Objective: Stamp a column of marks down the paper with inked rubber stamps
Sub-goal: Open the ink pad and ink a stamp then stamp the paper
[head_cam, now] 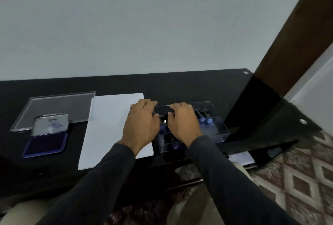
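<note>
A white sheet of paper (pixel 108 127) lies unmarked on the black desk (pixel 180 84). To its left, the ink pad (pixel 46 143) sits open with its blue pad exposed and lid raised. On the paper's right stands a clear plastic box (pixel 219 131) holding several blue-tipped rubber stamps (pixel 205 119). My left hand (pixel 140 125) rests over the paper's right edge and against the box's left wall, fingers loosely curved. Over the box, my right hand (pixel 182 122) has its fingers curled down among the stamps. Whatever they touch is hidden.
A clear acrylic lid (pixel 55 107) lies flat behind the ink pad. The desk ends at a wall behind and at a glass corner (pixel 288 116) on the right. Papers (pixel 241 159) sit on a shelf under the desk. Patterned floor shows at the lower right.
</note>
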### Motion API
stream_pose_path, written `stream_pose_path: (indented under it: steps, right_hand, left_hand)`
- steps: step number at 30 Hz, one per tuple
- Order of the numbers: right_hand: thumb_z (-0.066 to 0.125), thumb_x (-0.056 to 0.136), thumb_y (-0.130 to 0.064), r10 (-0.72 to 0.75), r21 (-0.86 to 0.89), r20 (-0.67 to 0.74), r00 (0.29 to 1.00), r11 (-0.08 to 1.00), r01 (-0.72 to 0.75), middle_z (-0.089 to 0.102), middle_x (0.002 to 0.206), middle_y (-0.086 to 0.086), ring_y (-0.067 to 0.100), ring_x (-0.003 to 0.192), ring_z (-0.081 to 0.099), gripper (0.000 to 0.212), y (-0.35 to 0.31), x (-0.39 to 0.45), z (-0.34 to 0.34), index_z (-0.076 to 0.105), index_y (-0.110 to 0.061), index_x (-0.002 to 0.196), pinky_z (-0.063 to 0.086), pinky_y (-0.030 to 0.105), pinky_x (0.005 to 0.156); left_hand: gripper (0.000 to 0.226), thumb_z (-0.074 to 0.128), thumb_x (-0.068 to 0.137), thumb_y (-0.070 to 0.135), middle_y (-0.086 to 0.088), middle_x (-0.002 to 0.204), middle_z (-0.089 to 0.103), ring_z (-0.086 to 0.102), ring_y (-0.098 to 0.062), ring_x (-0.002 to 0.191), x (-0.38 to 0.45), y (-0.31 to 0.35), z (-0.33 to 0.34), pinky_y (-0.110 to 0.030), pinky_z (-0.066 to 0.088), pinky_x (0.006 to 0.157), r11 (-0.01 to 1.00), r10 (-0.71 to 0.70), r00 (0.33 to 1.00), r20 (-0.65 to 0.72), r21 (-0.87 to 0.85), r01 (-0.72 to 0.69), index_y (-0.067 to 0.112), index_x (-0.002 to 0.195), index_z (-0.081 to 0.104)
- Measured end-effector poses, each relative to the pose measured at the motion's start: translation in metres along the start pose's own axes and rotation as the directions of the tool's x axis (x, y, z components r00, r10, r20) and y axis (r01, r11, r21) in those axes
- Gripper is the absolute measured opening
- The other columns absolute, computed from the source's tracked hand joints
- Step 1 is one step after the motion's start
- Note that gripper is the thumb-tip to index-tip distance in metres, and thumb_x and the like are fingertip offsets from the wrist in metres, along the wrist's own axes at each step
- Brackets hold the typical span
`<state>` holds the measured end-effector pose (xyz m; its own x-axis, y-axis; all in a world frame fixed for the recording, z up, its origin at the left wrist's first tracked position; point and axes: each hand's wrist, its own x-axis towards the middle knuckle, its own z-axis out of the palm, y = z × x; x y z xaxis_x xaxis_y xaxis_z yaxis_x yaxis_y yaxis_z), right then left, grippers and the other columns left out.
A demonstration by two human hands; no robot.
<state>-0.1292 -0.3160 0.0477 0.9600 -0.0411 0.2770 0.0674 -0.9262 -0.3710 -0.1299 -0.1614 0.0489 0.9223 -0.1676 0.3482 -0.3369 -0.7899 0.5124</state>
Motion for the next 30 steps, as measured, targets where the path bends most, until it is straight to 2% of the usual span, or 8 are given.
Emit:
stream_pose_path:
  steps: [3, 7, 10, 12, 18, 22, 26, 30]
  right_hand:
    - [0.055, 0.093, -0.021, 0.056, -0.013, -0.018, 0.998, 0.998, -0.056, 0.064, 0.109, 0.01, 0.028, 0.106, 0.053, 0.027, 0.021, 0.001, -0.008, 0.063, -0.01, 0.116, 0.044, 0.037, 0.09]
    - [0.05, 0.088, -0.022, 0.107, -0.113, -0.029, 0.994, 0.988, -0.11, 0.065, 0.098, 0.004, 0.025, 0.096, 0.055, 0.018, 0.049, 0.003, -0.015, 0.064, -0.016, 0.097, 0.044, 0.035, 0.085]
    - [0.053, 0.085, -0.017, 0.156, -0.129, -0.041, 0.987, 0.979, -0.16, 0.064, 0.097, 0.009, 0.029, 0.094, 0.055, 0.013, 0.068, 0.003, -0.022, 0.064, -0.012, 0.091, 0.046, 0.037, 0.083]
    - [0.052, 0.084, -0.017, 0.184, -0.167, -0.021, 0.983, 0.968, -0.185, 0.063, 0.096, 0.008, 0.029, 0.095, 0.055, 0.01, 0.079, 0.003, -0.025, 0.061, -0.014, 0.088, 0.041, 0.034, 0.081]
    - [0.052, 0.094, -0.018, 0.189, -0.146, 0.024, 0.982, 0.972, -0.184, 0.06, 0.103, 0.007, 0.025, 0.101, 0.045, 0.016, 0.095, 0.002, -0.03, 0.066, -0.013, 0.101, 0.042, 0.03, 0.078]
    - [0.055, 0.094, -0.024, 0.177, -0.134, 0.076, 0.981, 0.977, -0.166, 0.064, 0.099, 0.002, 0.024, 0.104, 0.046, 0.019, 0.098, 0.01, -0.029, 0.07, -0.015, 0.1, 0.041, 0.028, 0.074]
    - [0.054, 0.093, -0.036, 0.175, -0.127, 0.148, 0.973, 0.979, -0.157, 0.068, 0.089, -0.001, 0.024, 0.106, 0.045, 0.023, 0.096, 0.019, -0.027, 0.071, -0.024, 0.083, 0.046, 0.033, 0.08]
    - [0.046, 0.091, -0.048, 0.252, -0.181, 0.274, 0.928, 0.961, -0.207, 0.068, 0.104, 0.007, 0.029, 0.114, 0.044, 0.031, 0.096, 0.029, -0.021, 0.061, -0.031, 0.069, 0.045, 0.037, 0.084]
  left_hand:
    - [0.043, 0.06, 0.096, 0.023, -0.004, 0.137, 0.053, 0.049, -0.022, 0.125, 0.009, 0.018, 0.015, -0.035, 0.043, 0.106, 0.999, 0.047, 0.998, 0.038, -0.015, -0.047, 0.016, 0.139, 0.057]
    - [0.041, 0.061, 0.096, 0.023, -0.006, 0.139, 0.054, 0.049, -0.024, 0.126, 0.017, 0.033, 0.034, -0.038, 0.043, 0.109, 0.995, 0.101, 0.991, 0.09, -0.023, -0.099, 0.016, 0.137, 0.06]
    - [0.041, 0.059, 0.098, 0.025, -0.006, 0.146, 0.052, 0.044, -0.024, 0.134, 0.023, 0.04, 0.047, -0.041, 0.036, 0.116, 0.991, 0.134, 0.982, 0.13, -0.019, -0.132, 0.016, 0.138, 0.06]
    - [0.041, 0.056, 0.1, 0.027, -0.005, 0.151, 0.048, 0.039, -0.024, 0.141, 0.027, 0.04, 0.053, -0.043, 0.03, 0.12, 0.99, 0.142, 0.976, 0.163, -0.004, -0.144, 0.018, 0.14, 0.058]
    - [0.042, 0.049, 0.103, 0.036, -0.001, 0.157, 0.042, 0.029, -0.023, 0.149, 0.037, 0.029, 0.064, -0.043, 0.016, 0.125, 0.988, 0.138, 0.964, 0.227, 0.036, -0.15, 0.023, 0.143, 0.056]
    - [0.043, 0.049, 0.103, 0.038, 0.001, 0.157, 0.042, 0.028, -0.022, 0.15, 0.034, 0.021, 0.071, -0.044, 0.01, 0.125, 0.989, 0.135, 0.963, 0.232, 0.025, -0.145, 0.023, 0.143, 0.055]
    - [0.043, 0.05, 0.102, 0.038, 0.002, 0.157, 0.042, 0.028, -0.019, 0.149, 0.032, 0.017, 0.075, -0.043, 0.008, 0.125, 0.988, 0.144, 0.967, 0.208, 0.026, -0.153, 0.023, 0.142, 0.055]
    - [0.042, 0.051, 0.102, 0.038, 0.002, 0.156, 0.043, 0.029, -0.019, 0.148, 0.031, 0.015, 0.076, -0.042, 0.008, 0.124, 0.988, 0.15, 0.97, 0.189, 0.018, -0.156, 0.023, 0.141, 0.056]
